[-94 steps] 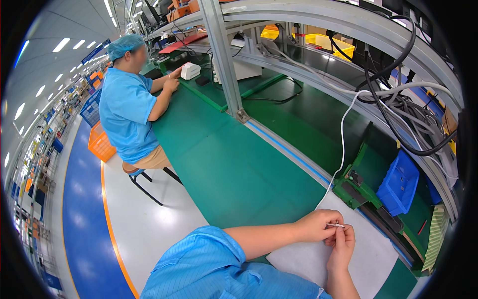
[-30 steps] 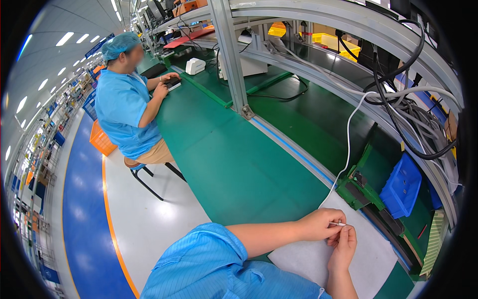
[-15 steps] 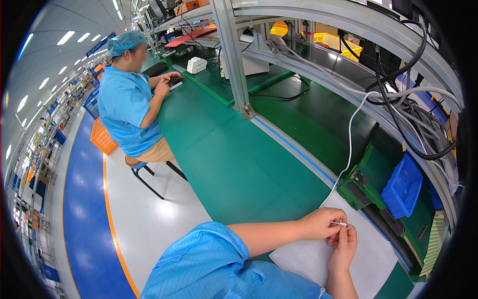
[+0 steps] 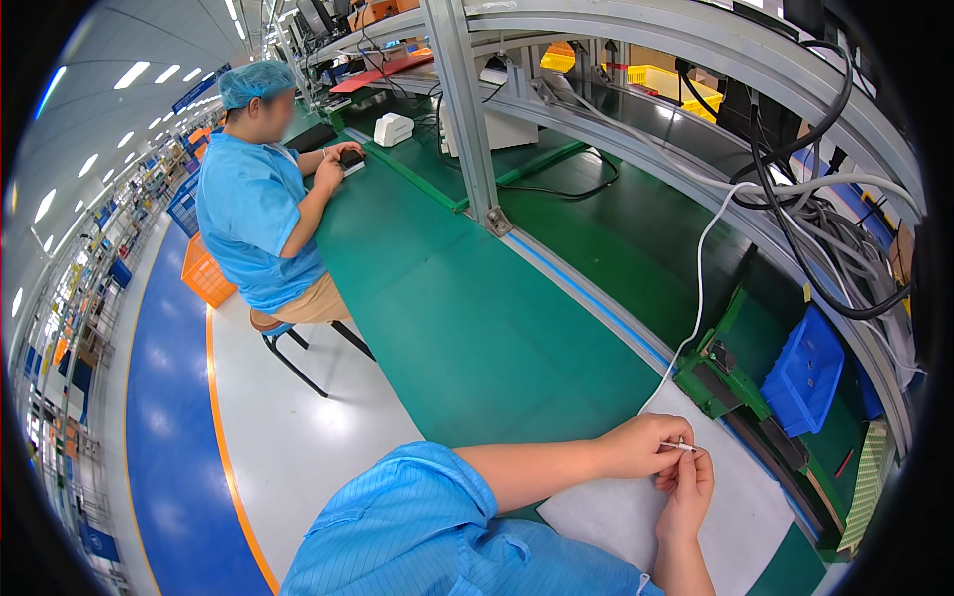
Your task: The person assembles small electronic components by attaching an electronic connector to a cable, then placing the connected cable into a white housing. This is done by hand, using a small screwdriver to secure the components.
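Observation:
My left hand and my right hand meet over a white sheet on the green bench. Between their fingertips is a small, slim white plug-like piece; its exact kind is too small to make out. The left fingers are closed around its left side, and the right thumb and fingers pinch it from below. A white cable hangs from the rack and runs down behind my left hand; whether it joins the held piece is hidden.
A metal-framed rack with bundled cables rises on the right. A blue bin stands beyond the green fixture. At the far left of the green bench, a co-worker sits on a stool, holding a small dark object.
My hands and the white piece stay almost exactly in place. The co-worker's head and hands have shifted very slightly.

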{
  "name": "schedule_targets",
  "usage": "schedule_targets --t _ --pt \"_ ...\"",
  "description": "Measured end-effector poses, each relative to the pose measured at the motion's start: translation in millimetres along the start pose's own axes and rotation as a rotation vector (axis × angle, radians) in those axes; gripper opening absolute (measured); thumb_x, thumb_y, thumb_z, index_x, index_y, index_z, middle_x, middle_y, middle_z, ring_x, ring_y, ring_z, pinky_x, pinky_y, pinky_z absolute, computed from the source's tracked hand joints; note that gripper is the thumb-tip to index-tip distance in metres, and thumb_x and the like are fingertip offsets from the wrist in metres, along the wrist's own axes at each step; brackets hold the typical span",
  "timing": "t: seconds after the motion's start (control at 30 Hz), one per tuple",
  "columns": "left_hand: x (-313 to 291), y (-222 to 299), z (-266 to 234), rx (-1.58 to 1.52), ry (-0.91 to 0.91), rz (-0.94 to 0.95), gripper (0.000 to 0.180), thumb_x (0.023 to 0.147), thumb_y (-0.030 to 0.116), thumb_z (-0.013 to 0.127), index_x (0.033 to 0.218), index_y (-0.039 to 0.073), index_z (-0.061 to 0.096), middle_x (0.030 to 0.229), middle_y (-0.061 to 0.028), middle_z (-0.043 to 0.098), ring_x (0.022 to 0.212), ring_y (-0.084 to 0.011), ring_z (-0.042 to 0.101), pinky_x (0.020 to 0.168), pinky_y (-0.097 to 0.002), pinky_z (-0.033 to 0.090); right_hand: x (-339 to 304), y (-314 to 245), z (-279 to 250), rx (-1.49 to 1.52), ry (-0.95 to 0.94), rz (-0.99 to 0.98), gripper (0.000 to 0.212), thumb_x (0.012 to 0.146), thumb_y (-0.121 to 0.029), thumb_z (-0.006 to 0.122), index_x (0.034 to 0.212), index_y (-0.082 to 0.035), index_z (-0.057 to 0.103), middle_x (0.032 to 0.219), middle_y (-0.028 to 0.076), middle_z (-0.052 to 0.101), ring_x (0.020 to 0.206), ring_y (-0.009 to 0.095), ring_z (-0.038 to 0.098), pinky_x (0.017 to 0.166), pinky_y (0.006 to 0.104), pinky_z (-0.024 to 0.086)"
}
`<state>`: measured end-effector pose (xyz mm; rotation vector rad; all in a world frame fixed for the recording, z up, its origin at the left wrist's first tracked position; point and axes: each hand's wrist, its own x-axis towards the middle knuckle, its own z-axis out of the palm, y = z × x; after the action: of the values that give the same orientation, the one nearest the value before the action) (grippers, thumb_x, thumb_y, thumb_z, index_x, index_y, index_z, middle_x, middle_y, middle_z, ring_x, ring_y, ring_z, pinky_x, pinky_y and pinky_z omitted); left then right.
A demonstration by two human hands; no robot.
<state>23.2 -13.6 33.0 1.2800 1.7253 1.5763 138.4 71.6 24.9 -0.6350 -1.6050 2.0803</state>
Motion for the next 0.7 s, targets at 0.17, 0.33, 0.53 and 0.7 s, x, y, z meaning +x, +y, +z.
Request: schedule_targets --t 0.17,0.33,0.53,0.7 --pt "-0.7 -0.9 1.3 0.002 0.005 0.003 0.015 0.075 0.009 0.059 0.088 0.003 0.056 0.066 -0.0065 0.055 0.06 -0.0156 0.052 0.055 -0.0275 0.042 0.0 0.6 -0.5 -0.003 0.001 -0.003 0.016 0.091 -0.016 0.043 0.087 -0.002 0.049 0.07 0.003 0.054 0.056 0.006 0.043 0.051 0.0185 0.036" --pt "-3.9 1.6 5.8 0.007 0.004 0.002 0.015 0.075 0.009 0.058 0.088 0.003 0.056 0.068 -0.0068 0.056 0.06 -0.0162 0.053 0.055 -0.0279 0.042 -4.3 0.0 -4.4 -0.012 -0.011 -0.003 0.016 0.091 -0.016 0.042 0.087 -0.002 0.049 0.07 0.002 0.053 0.056 0.006 0.042 0.05 0.0185 0.035" --pt "-1.4 -1.8 11.5 -0.164 -0.05 -0.082 0.016 0.078 0.003 0.055 0.093 0.001 0.054 0.073 -0.0081 0.058 0.064 -0.0146 0.059 0.057 -0.0275 0.048 -9.8 -8.7 -0.1 -0.093 0.065 0.022 0.016 0.089 -0.017 0.045 0.083 -0.003 0.051 0.069 0.002 0.051 0.058 0.005 0.042 0.052 0.0186 0.034" --pt "0.2 -1.7 0.9 -0.284 0.073 -0.176 0.013 0.082 -0.001 0.053 0.095 -0.001 0.054 0.081 -0.0083 0.06 0.064 -0.014 0.06 0.057 -0.0264 0.05 -0.5 -5.9 2.9 0.057 -0.042 0.02 0.022 0.09 -0.013 0.046 0.104 0.001 0.052 0.072 0.002 0.053 0.064 0.008 0.047 0.056 0.0206 0.037"
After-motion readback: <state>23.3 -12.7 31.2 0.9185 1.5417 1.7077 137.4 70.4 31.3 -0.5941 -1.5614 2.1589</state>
